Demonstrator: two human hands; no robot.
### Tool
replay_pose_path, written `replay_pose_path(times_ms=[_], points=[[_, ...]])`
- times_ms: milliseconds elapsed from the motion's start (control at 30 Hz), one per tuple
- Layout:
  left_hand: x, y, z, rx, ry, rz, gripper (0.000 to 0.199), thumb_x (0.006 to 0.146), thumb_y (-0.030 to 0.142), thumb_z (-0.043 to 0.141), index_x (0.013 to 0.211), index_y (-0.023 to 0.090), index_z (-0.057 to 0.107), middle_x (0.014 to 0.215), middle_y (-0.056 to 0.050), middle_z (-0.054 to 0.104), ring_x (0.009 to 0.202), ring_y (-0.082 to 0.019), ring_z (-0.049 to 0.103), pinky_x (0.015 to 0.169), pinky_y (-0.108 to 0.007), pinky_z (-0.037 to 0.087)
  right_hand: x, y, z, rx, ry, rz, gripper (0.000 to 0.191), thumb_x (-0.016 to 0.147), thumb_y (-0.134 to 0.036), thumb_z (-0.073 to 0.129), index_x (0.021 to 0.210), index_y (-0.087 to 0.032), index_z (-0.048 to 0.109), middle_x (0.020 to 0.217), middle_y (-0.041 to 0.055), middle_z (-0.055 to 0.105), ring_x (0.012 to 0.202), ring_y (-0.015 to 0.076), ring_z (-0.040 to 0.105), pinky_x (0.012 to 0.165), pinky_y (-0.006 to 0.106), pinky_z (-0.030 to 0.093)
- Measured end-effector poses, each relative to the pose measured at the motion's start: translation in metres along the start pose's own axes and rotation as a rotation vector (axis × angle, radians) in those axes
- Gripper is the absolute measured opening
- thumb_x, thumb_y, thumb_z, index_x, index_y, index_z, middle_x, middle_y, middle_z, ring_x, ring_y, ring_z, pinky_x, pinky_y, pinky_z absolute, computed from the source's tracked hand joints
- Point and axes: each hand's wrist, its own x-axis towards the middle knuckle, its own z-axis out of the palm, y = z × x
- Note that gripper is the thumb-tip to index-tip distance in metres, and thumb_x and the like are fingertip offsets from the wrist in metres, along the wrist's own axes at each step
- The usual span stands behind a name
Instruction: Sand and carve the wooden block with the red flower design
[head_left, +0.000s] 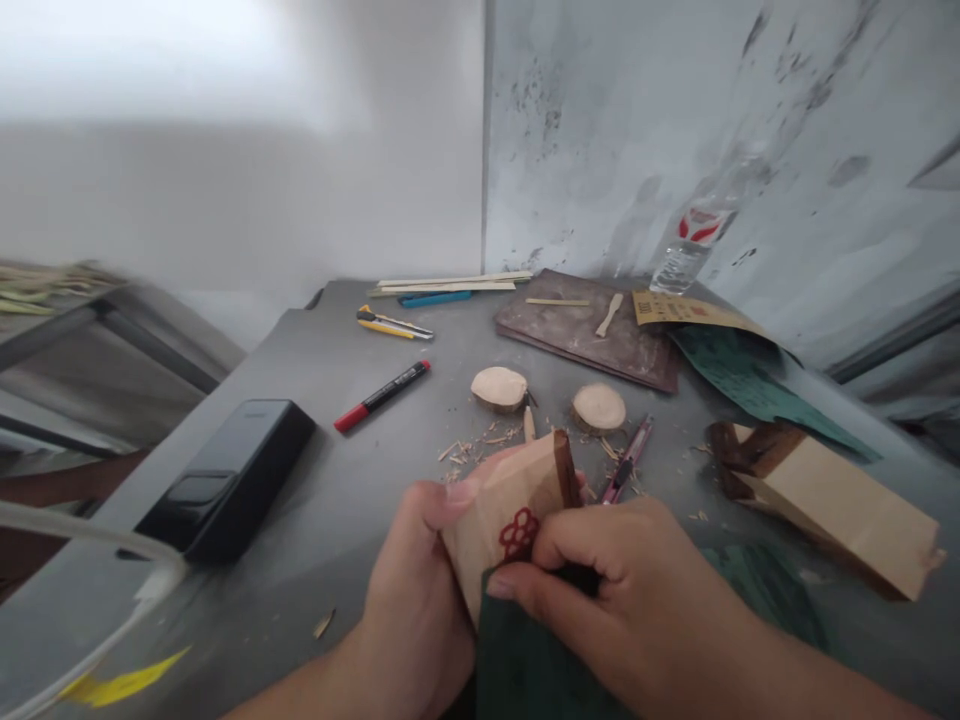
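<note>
Grey workbench (292, 520) strewn with pale wood shavings (472, 450), and above it the left hand (409, 590) grips a tan paper bag (504, 520) printed with a red flower (519, 532), right hand (637, 590) fingers clamped on a dark green paper sheet (525, 665) at its edge.

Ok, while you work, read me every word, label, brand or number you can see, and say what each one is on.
Kraft paper bag: red flower-shaped sign, no words.
Water bottle: red and white label, too blurred to read.
Tan card: printed lines, too small to read.
Green paper: marks too blurred to read.
Red-capped black marker: barrel lettering too small to read.
</note>
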Motion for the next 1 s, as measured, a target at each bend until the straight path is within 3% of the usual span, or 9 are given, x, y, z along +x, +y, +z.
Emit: replay_pose_path(times_ms=[100,200,333,467,567,667,867,1000], points=[[-0.003,0.006,-0.005,-0.04,0.049,0.004,0.031,0.078,0.038,0.056,0.078,0.02,0.081,0.082,-0.011,0.079,0.104,-0.039,0.072,0.091,-0.048,0.055,0.001,0.003,-0.005,0.005,0.03,0.043,0.043,0.096,-0.042,0.067,0.06,-0.021,0.058,0.053,-0.0073,0.051,0.049,0.0082,0.043,0.047,0.025,0.027],[-0.002,0.007,-0.002,-0.02,0.043,0.02,0.03,0.077,0.038,0.057,0.081,0.022,0.082,0.085,-0.01,0.08,0.105,-0.038,0.072,0.091,-0.047,0.055,0.002,0.003,-0.004,0.015,0.058,0.061,0.042,0.095,-0.041,0.068,0.06,-0.021,0.059,0.05,-0.0077,0.046,0.048,0.0083,0.038,0.046,0.025,0.026],[0.002,0.002,0.007,0.008,-0.004,0.021,0.033,0.071,0.035,0.059,0.091,0.021,0.081,0.088,-0.009,0.08,0.103,-0.038,0.072,0.09,-0.047,0.056,-0.001,-0.002,0.002,-0.008,-0.012,0.003,0.043,0.095,-0.04,0.068,0.059,-0.02,0.056,0.051,-0.0073,0.05,0.048,0.0078,0.042,0.046,0.026,0.025],[-0.003,0.005,-0.001,-0.048,-0.018,-0.02,0.029,0.078,0.036,0.058,0.079,0.022,0.083,0.078,-0.007,0.079,0.094,-0.034,0.074,0.088,-0.043,0.057,0.0,0.0,-0.008,-0.056,0.004,-0.005,0.043,0.097,-0.042,0.068,0.061,-0.021,0.057,0.054,-0.007,0.055,0.05,0.0084,0.046,0.048,0.026,0.026],[-0.008,0.009,-0.008,-0.08,0.043,0.01,0.031,0.079,0.035,0.06,0.083,0.019,0.086,0.07,-0.005,0.08,0.081,-0.028,0.075,0.079,-0.035,0.058,0.005,0.007,-0.02,-0.046,0.06,0.029,0.043,0.095,-0.042,0.068,0.059,-0.021,0.056,0.052,-0.0068,0.051,0.048,0.009,0.042,0.046,0.026,0.026],[-0.006,0.009,-0.006,-0.085,0.085,0.048,0.032,0.079,0.032,0.059,0.084,0.017,0.086,0.074,-0.003,0.082,0.075,-0.024,0.074,0.069,-0.029,0.056,0.006,0.01,-0.018,-0.043,0.077,0.043,0.044,0.095,-0.042,0.067,0.059,-0.02,0.056,0.052,-0.0066,0.05,0.049,0.009,0.042,0.047,0.025,0.027],[0.002,0.002,0.001,-0.056,-0.026,-0.011,0.032,0.077,0.032,0.056,0.057,0.021,0.079,0.076,-0.008,0.08,0.095,-0.033,0.073,0.093,-0.041,0.055,0.001,0.003,-0.004,-0.038,-0.077,0.016,0.04,0.096,-0.04,0.069,0.062,-0.02,0.059,0.055,-0.0067,0.057,0.05,0.0083,0.047,0.049,0.026,0.026],[-0.003,0.006,-0.005,-0.091,0.048,0.006,0.031,0.079,0.035,0.059,0.083,0.02,0.085,0.066,-0.005,0.078,0.093,-0.033,0.074,0.096,-0.042,0.054,0.004,0.006,-0.021,-0.021,0.073,0.047,0.043,0.094,-0.042,0.069,0.058,-0.02,0.057,0.053,-0.0061,0.052,0.049,0.0093,0.044,0.048,0.025,0.027]])
